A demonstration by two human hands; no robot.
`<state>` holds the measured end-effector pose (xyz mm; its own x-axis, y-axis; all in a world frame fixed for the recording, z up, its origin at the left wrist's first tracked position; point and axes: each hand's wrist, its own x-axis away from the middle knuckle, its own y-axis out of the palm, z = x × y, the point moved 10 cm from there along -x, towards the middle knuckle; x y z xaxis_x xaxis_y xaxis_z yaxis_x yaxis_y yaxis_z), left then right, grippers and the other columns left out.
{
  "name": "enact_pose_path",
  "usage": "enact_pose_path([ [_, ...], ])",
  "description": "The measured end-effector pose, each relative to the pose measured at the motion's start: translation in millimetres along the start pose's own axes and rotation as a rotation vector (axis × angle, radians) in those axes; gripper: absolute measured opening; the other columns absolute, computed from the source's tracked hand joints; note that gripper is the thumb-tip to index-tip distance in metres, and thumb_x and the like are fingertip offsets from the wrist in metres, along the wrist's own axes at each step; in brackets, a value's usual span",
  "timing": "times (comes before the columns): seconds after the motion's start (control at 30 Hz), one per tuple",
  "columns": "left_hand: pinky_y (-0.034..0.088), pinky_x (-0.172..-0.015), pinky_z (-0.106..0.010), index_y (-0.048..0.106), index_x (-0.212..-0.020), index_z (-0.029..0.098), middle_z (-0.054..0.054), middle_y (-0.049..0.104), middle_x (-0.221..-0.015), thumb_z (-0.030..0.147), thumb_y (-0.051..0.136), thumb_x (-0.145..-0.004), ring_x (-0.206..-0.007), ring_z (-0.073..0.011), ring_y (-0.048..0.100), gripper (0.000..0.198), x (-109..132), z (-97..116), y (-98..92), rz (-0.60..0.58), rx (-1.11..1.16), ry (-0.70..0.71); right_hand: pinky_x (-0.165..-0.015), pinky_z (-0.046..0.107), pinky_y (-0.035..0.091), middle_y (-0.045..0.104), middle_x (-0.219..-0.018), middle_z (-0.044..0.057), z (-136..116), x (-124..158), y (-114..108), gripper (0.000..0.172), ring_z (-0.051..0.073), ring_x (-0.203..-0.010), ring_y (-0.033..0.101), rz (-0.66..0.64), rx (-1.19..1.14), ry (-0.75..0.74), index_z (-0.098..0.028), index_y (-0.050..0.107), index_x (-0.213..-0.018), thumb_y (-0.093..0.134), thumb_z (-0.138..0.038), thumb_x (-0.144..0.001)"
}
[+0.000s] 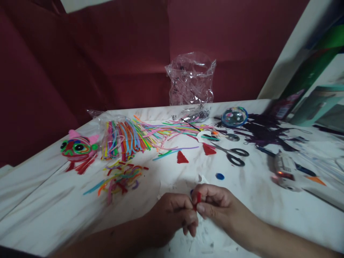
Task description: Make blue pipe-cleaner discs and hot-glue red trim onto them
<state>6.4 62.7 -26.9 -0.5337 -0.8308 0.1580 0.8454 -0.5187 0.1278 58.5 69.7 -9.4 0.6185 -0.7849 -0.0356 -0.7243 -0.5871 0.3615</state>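
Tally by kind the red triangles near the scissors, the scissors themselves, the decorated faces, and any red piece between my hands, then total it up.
Red triangles: 2
Scissors: 1 pair
Decorated face: 1
Red piece between the hands: 1
Total: 5

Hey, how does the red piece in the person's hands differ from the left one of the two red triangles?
The red piece is held between the left hand and right hand; the left red triangle lies on the table. The red piece shows as a narrow strip, partly hidden; the left red triangle looks broader and is uncovered. Both are red.
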Motion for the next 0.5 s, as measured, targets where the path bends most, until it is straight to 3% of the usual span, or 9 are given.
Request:
enact_pose_path([
  [0.1,0.038,-0.049,-0.021,0.051,-0.058,0.014,0.0,0.056,-0.053,0.032,0.062,-0.07,-0.046,-0.0079,0.048,0.024,1,0,11.1,-0.112,0.096,-0.01,-0.059,0.031,0.046,0.065,-0.06,0.0,-8,4,12,0.021,0.017,-0.059,0.066,-0.071,-0.031,-0.047,-0.018,0.053,-0.074,0.063,-0.035,-0.08],
  [0.23,0.038,-0.049,-0.02,0.053,-0.058,0.013,-0.001,0.056,-0.054,0.041,0.065,-0.069,-0.047,-0.0076,0.048,0.033,3,0,18.4,-0.142,0.109,-0.013,-0.053,0.029,0.047,0.062,-0.059,-0.001,-13,9,13,0.02,0.017,-0.055,0.065,-0.02,-0.08,-0.079,-0.018,0.051,-0.074,0.062,-0.033,-0.081],
  [0.37,0.036,-0.049,-0.019,0.051,-0.059,0.014,0.0,0.055,-0.054,0.04,0.062,-0.072,-0.048,-0.0076,0.047,0.031,1,3,11.3,-0.064,0.047,0.027,-0.056,0.031,0.046,0.062,-0.059,0.001,-5,5,12,0.023,0.018,-0.059,0.064,-0.035,-0.119,-0.048,-0.018,0.053,-0.072,0.063,-0.036,-0.081],
  [0.5,0.036,-0.051,-0.02,0.053,-0.059,0.014,0.001,0.054,-0.052,0.028,0.053,-0.075,-0.049,-0.0081,0.045,0.021,2,11,-3.4,0.064,-0.213,0.094,-0.058,0.027,0.04,0.056,-0.056,-0.003,-3,1,-15,0.025,0.012,-0.056,0.053,0.152,-0.027,-0.016,-0.017,0.056,-0.068,0.065,-0.038,-0.079],
])
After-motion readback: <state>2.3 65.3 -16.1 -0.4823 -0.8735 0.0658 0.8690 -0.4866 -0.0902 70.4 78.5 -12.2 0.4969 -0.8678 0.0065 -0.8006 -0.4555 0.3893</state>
